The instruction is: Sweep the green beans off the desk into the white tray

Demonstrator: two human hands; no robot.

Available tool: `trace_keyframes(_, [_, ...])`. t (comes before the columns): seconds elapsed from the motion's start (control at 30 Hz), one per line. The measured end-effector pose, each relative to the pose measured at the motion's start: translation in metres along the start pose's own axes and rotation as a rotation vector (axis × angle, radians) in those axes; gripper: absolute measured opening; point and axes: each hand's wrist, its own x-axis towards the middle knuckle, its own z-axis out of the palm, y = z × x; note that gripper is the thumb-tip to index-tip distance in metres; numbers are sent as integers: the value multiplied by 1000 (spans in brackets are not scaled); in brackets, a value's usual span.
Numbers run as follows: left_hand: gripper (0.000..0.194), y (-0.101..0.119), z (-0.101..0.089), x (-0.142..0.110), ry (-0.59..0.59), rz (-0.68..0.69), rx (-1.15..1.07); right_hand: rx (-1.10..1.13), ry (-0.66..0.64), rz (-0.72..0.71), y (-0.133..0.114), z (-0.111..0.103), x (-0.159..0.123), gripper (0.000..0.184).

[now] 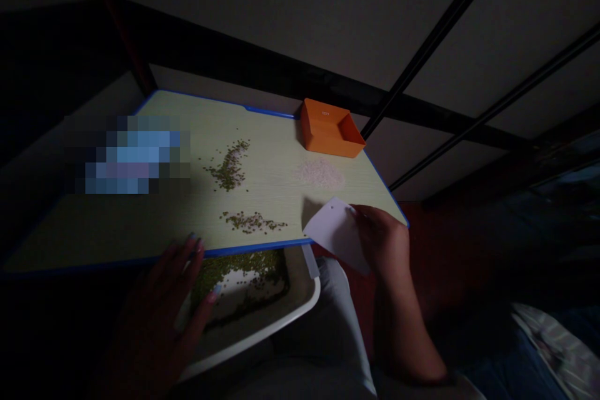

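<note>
My right hand [384,240] pinches a white card [338,231] at the table's front right edge, its lower part hanging past the blue rim. Fingers apart, my left hand [171,300] rests by the front edge and over the left side of a white tub [300,300]. Inside the tub lie many small green grains, like mung beans [244,262]. Two loose patches of mixed grains, a far patch [229,169] and a near patch [250,222], lie on the table. A patch of pale, rice-like grains [321,173] is spread behind the card.
The pale tabletop [276,137] has a blue rim. An orange open box [330,137] stands at its back right corner. A blurred-out bluish item [135,156] lies at the left. Panelled doors [281,19] rise behind. Striped cloth [562,344] shows at the lower right.
</note>
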Motion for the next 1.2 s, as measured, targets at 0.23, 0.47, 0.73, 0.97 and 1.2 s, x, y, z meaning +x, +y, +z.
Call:
trace_keyframes(0.23, [71, 1, -1, 0, 0, 6, 11, 80, -4, -48, -12, 3, -7, 23])
trace_keyframes(0.47, [69, 2, -3, 1, 3, -11, 11, 46, 27, -24, -12, 7, -3, 24])
trace_keyframes(0.73, [69, 3, -2, 1, 10, -4, 15, 14, -9, 2, -12, 24, 4, 25])
trace_keyframes(0.97, [70, 1, -2, -1, -13, -18, 20, 89, -60, 20, -13, 24, 6, 24])
trace_keyframes(1.2, [70, 1, -1, -2, 4, -9, 5, 181, -147, 14, -13, 20, 2, 21])
